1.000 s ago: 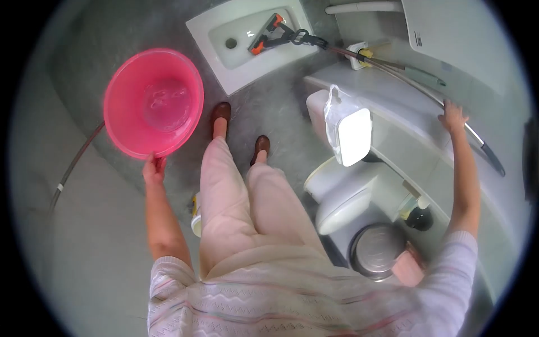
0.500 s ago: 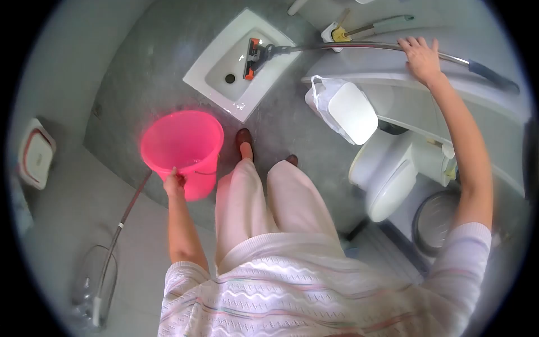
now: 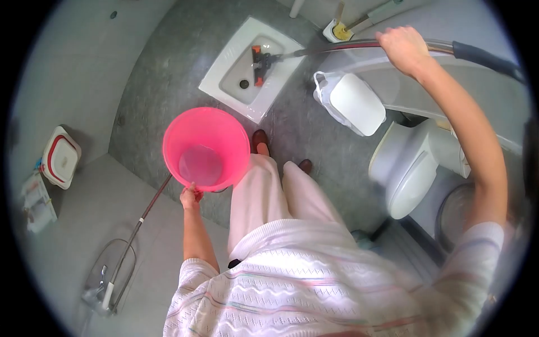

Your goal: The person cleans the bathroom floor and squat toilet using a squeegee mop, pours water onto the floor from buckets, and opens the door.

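Observation:
My left hand (image 3: 192,197) is closed on the near rim of a pink bucket (image 3: 236,146). The bucket's mouth faces up toward me; a paler round patch shows at its bottom, and I cannot tell whether it is water. My right hand (image 3: 403,49) is wrapped around the metal pole of a mop (image 3: 339,46), below its dark grey grip. The mop's orange and grey head (image 3: 259,65) rests inside a white basin (image 3: 217,77) at floor level, beside the basin's dark drain hole (image 3: 243,84).
A white bin (image 3: 359,106) with a bag stands right of my feet, near a toilet (image 3: 412,185). A brush holder (image 3: 337,32) is by the wall. On the left are a wall-hung folding basin (image 3: 62,158) and a shower pipe with a hose (image 3: 123,255).
The bucket has tipped so more of its inside shows. My right hand's fingers, spread over the mop pole before, now wrap around it. The mop head has shifted slightly in the basin.

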### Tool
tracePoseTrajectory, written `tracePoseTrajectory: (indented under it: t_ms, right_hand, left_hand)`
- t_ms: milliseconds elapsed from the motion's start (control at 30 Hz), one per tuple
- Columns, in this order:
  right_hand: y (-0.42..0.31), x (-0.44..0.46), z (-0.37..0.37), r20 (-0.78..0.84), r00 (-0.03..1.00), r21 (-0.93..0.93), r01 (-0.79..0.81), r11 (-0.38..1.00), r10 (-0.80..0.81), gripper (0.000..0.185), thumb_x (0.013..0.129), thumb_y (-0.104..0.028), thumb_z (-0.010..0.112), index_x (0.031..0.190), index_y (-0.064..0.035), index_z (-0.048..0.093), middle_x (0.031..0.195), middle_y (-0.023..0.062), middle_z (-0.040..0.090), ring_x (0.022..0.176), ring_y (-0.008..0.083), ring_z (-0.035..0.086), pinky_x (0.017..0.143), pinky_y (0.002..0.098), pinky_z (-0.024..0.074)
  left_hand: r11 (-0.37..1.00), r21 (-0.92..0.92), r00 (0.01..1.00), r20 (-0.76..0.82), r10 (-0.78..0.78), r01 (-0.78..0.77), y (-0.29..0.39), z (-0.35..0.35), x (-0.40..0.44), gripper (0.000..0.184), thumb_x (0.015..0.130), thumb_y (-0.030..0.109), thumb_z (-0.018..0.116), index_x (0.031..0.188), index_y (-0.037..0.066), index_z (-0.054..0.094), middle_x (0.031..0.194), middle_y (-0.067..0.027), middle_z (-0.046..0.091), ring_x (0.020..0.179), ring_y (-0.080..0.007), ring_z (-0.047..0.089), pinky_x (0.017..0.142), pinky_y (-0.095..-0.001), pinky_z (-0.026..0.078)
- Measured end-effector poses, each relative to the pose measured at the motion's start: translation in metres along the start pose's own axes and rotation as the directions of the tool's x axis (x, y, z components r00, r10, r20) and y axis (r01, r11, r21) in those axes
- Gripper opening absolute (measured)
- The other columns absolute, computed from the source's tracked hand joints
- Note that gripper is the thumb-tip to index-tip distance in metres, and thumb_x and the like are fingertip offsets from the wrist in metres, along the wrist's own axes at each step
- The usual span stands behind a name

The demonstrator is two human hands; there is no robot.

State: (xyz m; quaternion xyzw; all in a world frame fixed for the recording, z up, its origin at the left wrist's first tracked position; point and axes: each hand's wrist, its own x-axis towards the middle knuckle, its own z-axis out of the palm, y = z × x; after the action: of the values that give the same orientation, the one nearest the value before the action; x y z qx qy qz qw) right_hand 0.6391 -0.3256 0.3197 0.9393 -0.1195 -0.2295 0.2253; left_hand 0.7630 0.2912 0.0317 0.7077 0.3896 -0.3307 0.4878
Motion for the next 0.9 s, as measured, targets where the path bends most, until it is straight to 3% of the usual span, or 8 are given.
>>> tracePoseTrajectory:
  t_ms: [233, 333, 367, 500, 667, 700, 833, 900]
  right_hand:
    - [0.006, 0.038, 0.037, 0.03, 0.998, -0.011, 0.053, 0.999, -0.052, 0.017, 0.076, -0.008, 0.048, 0.087, -0.0108, 0.061, 0.082, 0.0061, 0.063, 0.084, 0.0249, 0.059, 0.081, 0.0431, 0.0391]
    - [0.022, 0.058, 0.055, -0.02, 0.99, -0.112, -0.144, 0.983, 0.142, 0.021, 0.078, -0.01, 0.047, 0.093, -0.0149, 0.06, 0.083, 0.0012, 0.061, 0.091, 0.0194, 0.054, 0.081, 0.0447, 0.0349]
    - [0.023, 0.061, 0.041, 0.189, 0.954, -0.163, -0.205, 0.965, 0.234, 0.026, 0.08, -0.012, 0.045, 0.102, -0.0183, 0.058, 0.092, -0.0003, 0.06, 0.1, 0.0184, 0.049, 0.084, 0.0481, 0.031]
    - [0.038, 0.059, 0.073, 0.208, 0.931, -0.239, -0.248, 0.939, 0.299, 0.035, 0.08, -0.011, 0.046, 0.114, -0.0179, 0.05, 0.113, 0.0013, 0.051, 0.11, 0.0194, 0.042, 0.088, 0.0542, 0.0279]
    - [-0.014, 0.028, 0.068, -0.235, 0.958, 0.154, -0.131, 0.979, 0.165, 0.036, 0.075, -0.011, 0.052, 0.11, -0.0132, 0.051, 0.11, 0.0068, 0.051, 0.107, 0.0244, 0.044, 0.084, 0.0542, 0.0332]
    - [-0.037, 0.01, 0.052, -0.043, 0.991, 0.375, -0.098, 0.922, 0.123, 0.038, 0.073, -0.013, 0.056, 0.111, -0.0134, 0.051, 0.107, 0.0084, 0.052, 0.105, 0.0256, 0.046, 0.083, 0.051, 0.035]
    - [-0.113, -0.085, 0.088, -0.022, 0.985, 0.851, 0.108, 0.514, -0.171, 0.031, 0.072, -0.011, 0.057, 0.103, -0.008, 0.056, 0.093, 0.0146, 0.058, 0.086, 0.0328, 0.055, 0.073, 0.0402, 0.0449]
    - [-0.136, -0.146, 0.113, 0.18, 0.971, 0.889, -0.091, 0.45, -0.158, 0.03, 0.071, -0.009, 0.057, 0.101, -0.0053, 0.057, 0.094, 0.0137, 0.059, 0.084, 0.0329, 0.056, 0.074, 0.04, 0.0456]
  left_hand:
    - [0.998, 0.056, 0.997, 0.062, 0.034, -0.038, -0.004, -0.004, 0.002, 0.014, 0.077, 0.012, 0.062, 0.083, 0.006, 0.051, 0.063, -0.005, 0.057, 0.046, -0.0144, 0.054, 0.04, -0.0257, 0.045]
    - [0.998, 0.057, 0.997, 0.068, 0.024, -0.028, 0.0, -0.003, -0.004, 0.013, 0.077, 0.012, 0.062, 0.081, 0.005, 0.052, 0.062, -0.0049, 0.056, 0.046, -0.0147, 0.054, 0.04, -0.0258, 0.045]
    - [0.997, 0.067, 0.998, 0.065, 0.024, -0.029, -0.004, -0.007, -0.002, 0.013, 0.077, 0.012, 0.062, 0.08, 0.005, 0.052, 0.062, -0.0049, 0.055, 0.046, -0.0149, 0.054, 0.04, -0.0259, 0.045]
    - [0.998, 0.064, 1.0, 0.026, -0.003, 0.001, -0.013, -0.007, -0.005, 0.013, 0.077, 0.011, 0.062, 0.08, 0.003, 0.052, 0.062, -0.0048, 0.054, 0.047, -0.0155, 0.054, 0.039, -0.0268, 0.046]
    - [0.998, 0.067, 1.0, -0.001, 0.007, -0.007, -0.009, 0.0, -0.011, 0.014, 0.076, 0.009, 0.063, 0.078, 0.002, 0.051, 0.064, -0.0062, 0.054, 0.045, -0.0158, 0.052, 0.038, -0.0282, 0.045]
    - [0.995, 0.074, 0.997, 0.049, 0.06, -0.064, -0.006, 0.003, -0.01, 0.014, 0.076, 0.009, 0.063, 0.077, 0.002, 0.051, 0.063, -0.006, 0.054, 0.045, -0.0153, 0.051, 0.038, -0.028, 0.044]
    - [0.966, 0.147, 0.967, 0.17, 0.189, -0.214, 0.031, 0.048, -0.028, 0.015, 0.074, 0.01, 0.065, 0.073, 0.001, 0.053, 0.058, -0.0035, 0.05, 0.046, -0.0139, 0.049, 0.041, -0.0273, 0.043]
    - [0.964, 0.108, 0.965, 0.131, 0.227, -0.242, 0.052, 0.087, -0.043, 0.013, 0.075, 0.01, 0.063, 0.076, 0.001, 0.053, 0.057, -0.0048, 0.052, 0.044, -0.0146, 0.05, 0.04, -0.0275, 0.043]
